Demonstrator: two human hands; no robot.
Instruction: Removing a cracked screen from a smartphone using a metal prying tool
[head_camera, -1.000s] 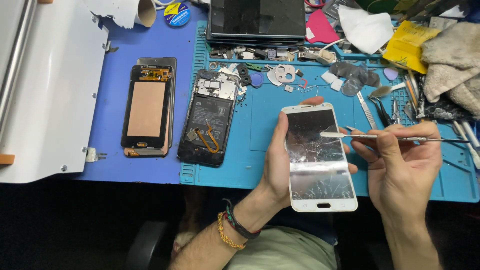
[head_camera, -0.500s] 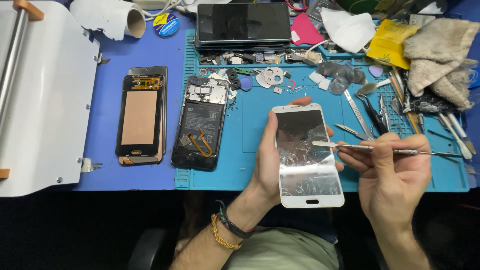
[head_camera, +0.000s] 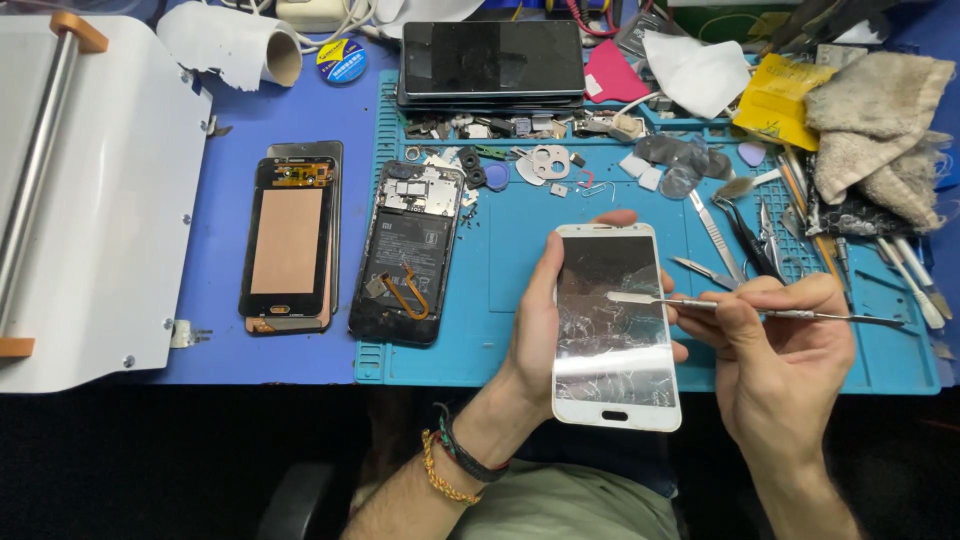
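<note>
Work sits at an early stage, as I judge it: the cracked glass is on the phone in one piece, nothing lifted yet. Largest in view, the white curved machine panel with its metal roller (head_camera: 100, 200) fills the left edge of the frame. Right of it the teal silicone repair mat (head_camera: 520, 330) spreads across the centre, with scattered screws and small parts along its upper part. On the mat's left part lies the opened black phone body with its orange flex cable (head_camera: 410, 255), already stripped of its back; beside it, on the blue surface, rests the black display panel with a copper-coloured back (head_camera: 290, 240).

At lower centre of the frame my left hand (head_camera: 535, 330) is closed around the white smartphone with the shattered front glass (head_camera: 612, 325), thumb on its left edge, fingers behind. My right hand (head_camera: 780, 350) pinches the thin metal spudger (head_camera: 740, 308), its flat tip resting on the glass near the middle.
</note>
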